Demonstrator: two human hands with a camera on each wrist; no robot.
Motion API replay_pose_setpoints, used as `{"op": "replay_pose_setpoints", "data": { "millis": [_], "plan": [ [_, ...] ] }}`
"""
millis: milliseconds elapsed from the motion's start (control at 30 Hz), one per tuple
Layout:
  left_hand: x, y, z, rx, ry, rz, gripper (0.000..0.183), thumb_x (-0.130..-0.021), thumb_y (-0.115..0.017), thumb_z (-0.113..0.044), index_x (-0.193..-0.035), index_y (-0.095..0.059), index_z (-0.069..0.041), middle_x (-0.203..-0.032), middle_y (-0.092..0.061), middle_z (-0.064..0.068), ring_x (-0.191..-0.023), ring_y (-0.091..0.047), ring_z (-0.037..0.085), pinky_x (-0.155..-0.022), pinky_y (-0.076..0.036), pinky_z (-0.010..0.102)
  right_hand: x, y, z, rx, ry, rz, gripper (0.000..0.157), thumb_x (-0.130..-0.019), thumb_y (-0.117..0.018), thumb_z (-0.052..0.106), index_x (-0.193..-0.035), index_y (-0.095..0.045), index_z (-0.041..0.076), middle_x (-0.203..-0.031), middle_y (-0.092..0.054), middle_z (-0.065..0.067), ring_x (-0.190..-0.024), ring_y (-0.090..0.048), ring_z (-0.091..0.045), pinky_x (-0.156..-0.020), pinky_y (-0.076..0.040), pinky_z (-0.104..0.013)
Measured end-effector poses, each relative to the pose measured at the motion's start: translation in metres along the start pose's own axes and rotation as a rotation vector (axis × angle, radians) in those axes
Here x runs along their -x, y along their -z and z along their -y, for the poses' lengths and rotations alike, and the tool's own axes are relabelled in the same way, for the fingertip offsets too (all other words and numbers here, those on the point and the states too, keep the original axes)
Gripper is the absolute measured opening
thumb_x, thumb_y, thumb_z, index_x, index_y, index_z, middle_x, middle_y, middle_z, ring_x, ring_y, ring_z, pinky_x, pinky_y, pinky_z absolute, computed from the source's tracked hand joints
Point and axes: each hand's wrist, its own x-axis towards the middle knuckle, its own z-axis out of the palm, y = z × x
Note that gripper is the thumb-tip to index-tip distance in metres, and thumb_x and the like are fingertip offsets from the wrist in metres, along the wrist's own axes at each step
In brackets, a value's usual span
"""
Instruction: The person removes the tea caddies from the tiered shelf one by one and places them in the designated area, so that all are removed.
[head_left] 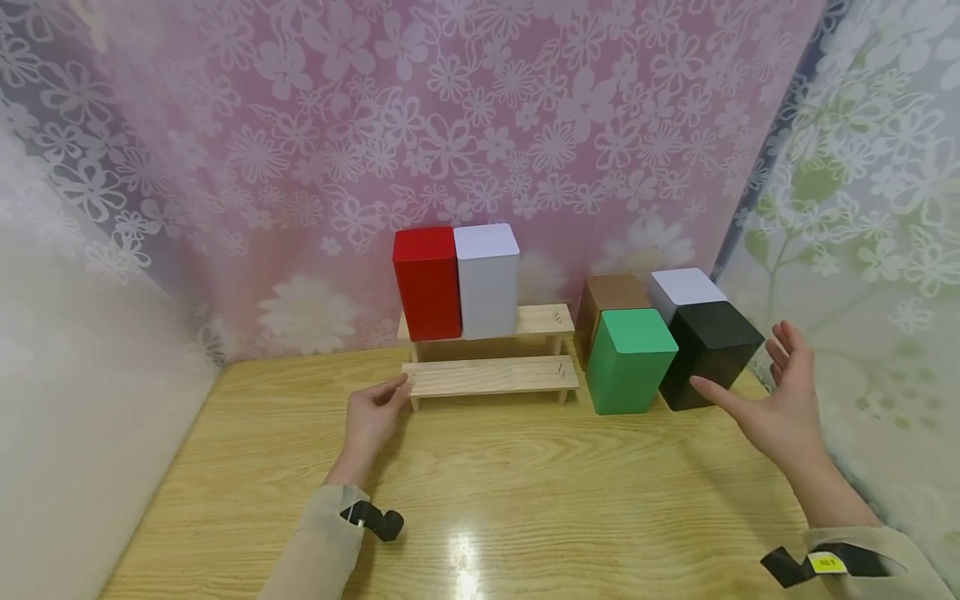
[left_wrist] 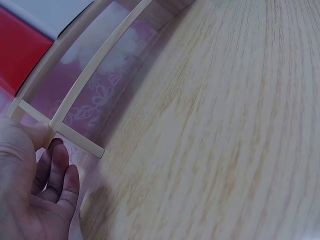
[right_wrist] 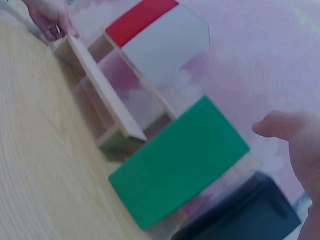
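Note:
A two-step wooden rack [head_left: 491, 377] stands against the back wall. My left hand [head_left: 372, 414] pinches the left end of its lower board; in the left wrist view the thumb lies on the board with the fingers [left_wrist: 60, 160] curled below. On the upper step a red box [head_left: 428, 285] and a white box [head_left: 488, 282] stand upright, side by side. My right hand [head_left: 783, 408] holds nothing, thumb and fingers spread, beside a black box [head_left: 708, 357]. A green box [head_left: 631, 362] stands just left of the black one, near the rack's right end.
Behind the green box is a brown box [head_left: 617, 292], and another white box [head_left: 687, 287] stands behind the black one. A flowered pink curtain [head_left: 450, 125] hangs at the back, with a pale sheet [head_left: 870, 250] on the right. Everything stands on a wood-grain table [head_left: 525, 492].

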Motion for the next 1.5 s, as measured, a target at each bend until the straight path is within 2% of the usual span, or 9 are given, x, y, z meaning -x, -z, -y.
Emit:
{"op": "replay_pose_setpoints", "data": {
  "millis": [200, 367, 500, 733, 933, 1033, 1167, 1333, 1500],
  "plan": [
    [0.001, 0.003, -0.002, -0.016, 0.005, 0.003, 0.027, -0.100, -0.078, -0.025, -0.124, -0.080, -0.012, -0.124, -0.076, 0.008, -0.115, -0.069, 0.024, -0.085, -0.056, 0.028, 0.002, -0.009, 0.026, -0.017, 0.048, 0.036, 0.120, -0.087, -0.089, 0.014, -0.171, -0.004, 0.023, -0.175, -0.011, -0.004, -0.160, -0.016, -0.029, -0.126, -0.015, -0.031],
    [0.002, 0.004, -0.001, -0.022, -0.004, -0.005, 0.028, -0.100, -0.078, -0.024, -0.124, -0.080, -0.011, -0.125, -0.075, 0.008, -0.123, -0.066, 0.027, -0.098, -0.053, 0.041, 0.003, -0.026, 0.042, -0.029, 0.113, 0.050, 0.121, -0.083, -0.092, 0.010, -0.171, -0.009, 0.022, -0.173, -0.019, -0.006, -0.156, -0.025, -0.031, -0.125, -0.021, -0.031],
    [0.000, 0.003, 0.000, -0.011, -0.010, 0.001, 0.029, -0.099, -0.079, -0.025, -0.124, -0.080, -0.010, -0.126, -0.075, 0.009, -0.126, -0.065, 0.027, -0.103, -0.051, 0.044, 0.001, -0.040, 0.050, -0.045, 0.142, 0.071, 0.119, -0.083, -0.092, 0.009, -0.170, -0.012, 0.021, -0.172, -0.021, -0.006, -0.155, -0.028, -0.033, -0.124, -0.023, -0.032],
    [-0.004, 0.002, 0.002, -0.003, -0.030, -0.001, 0.027, -0.099, -0.079, -0.025, -0.122, -0.081, -0.011, -0.123, -0.076, 0.008, -0.121, -0.067, 0.025, -0.099, -0.053, 0.041, -0.007, -0.066, 0.066, -0.112, 0.146, 0.111, 0.117, -0.085, -0.091, 0.011, -0.170, -0.010, 0.015, -0.173, -0.017, -0.009, -0.156, -0.025, -0.036, -0.126, -0.020, -0.051],
    [-0.002, 0.001, 0.000, -0.011, -0.043, -0.012, 0.024, -0.099, -0.079, -0.022, -0.120, -0.082, -0.010, -0.116, -0.078, 0.009, -0.107, -0.070, 0.022, -0.083, -0.054, 0.025, -0.011, -0.096, 0.074, -0.147, 0.178, 0.127, 0.116, -0.084, -0.093, 0.012, -0.169, -0.015, 0.015, -0.171, -0.022, -0.010, -0.155, -0.028, -0.036, -0.124, -0.024, -0.052],
    [-0.002, 0.000, -0.002, -0.013, -0.045, -0.013, 0.023, -0.099, -0.079, -0.020, -0.120, -0.082, -0.010, -0.113, -0.078, 0.010, -0.102, -0.070, 0.022, -0.078, -0.053, 0.023, -0.013, -0.111, 0.079, -0.172, 0.194, 0.142, 0.114, -0.082, -0.094, 0.010, -0.168, -0.019, 0.013, -0.170, -0.025, -0.011, -0.154, -0.030, -0.038, -0.124, -0.026, -0.053],
    [-0.002, 0.001, -0.001, -0.027, -0.044, -0.013, 0.024, -0.098, -0.079, -0.020, -0.120, -0.082, -0.011, -0.114, -0.078, 0.009, -0.105, -0.069, 0.024, -0.079, -0.054, 0.026, -0.016, -0.131, 0.090, -0.222, 0.205, 0.175, 0.111, -0.082, -0.093, 0.007, -0.166, -0.021, 0.008, -0.169, -0.024, -0.014, -0.154, -0.029, -0.040, -0.124, -0.024, -0.055],
    [-0.004, 0.001, 0.001, -0.026, -0.044, -0.011, 0.025, -0.098, -0.080, -0.022, -0.120, -0.082, -0.011, -0.119, -0.077, 0.007, -0.115, -0.068, 0.024, -0.087, -0.055, 0.031, -0.020, -0.151, 0.102, -0.245, 0.227, 0.197, 0.109, -0.084, -0.092, 0.010, -0.166, -0.021, 0.008, -0.169, -0.026, -0.011, -0.155, -0.028, -0.034, -0.122, -0.026, -0.058],
    [-0.004, 0.000, 0.002, -0.025, -0.044, -0.012, 0.025, -0.098, -0.080, -0.020, -0.121, -0.082, -0.010, -0.120, -0.077, 0.008, -0.115, -0.069, 0.025, -0.090, -0.055, 0.033, -0.026, -0.174, 0.111, -0.285, 0.231, 0.198, 0.109, -0.083, -0.093, 0.011, -0.165, -0.023, 0.008, -0.168, -0.027, -0.011, -0.155, -0.029, -0.032, -0.122, -0.030, -0.051]
  ]
}}
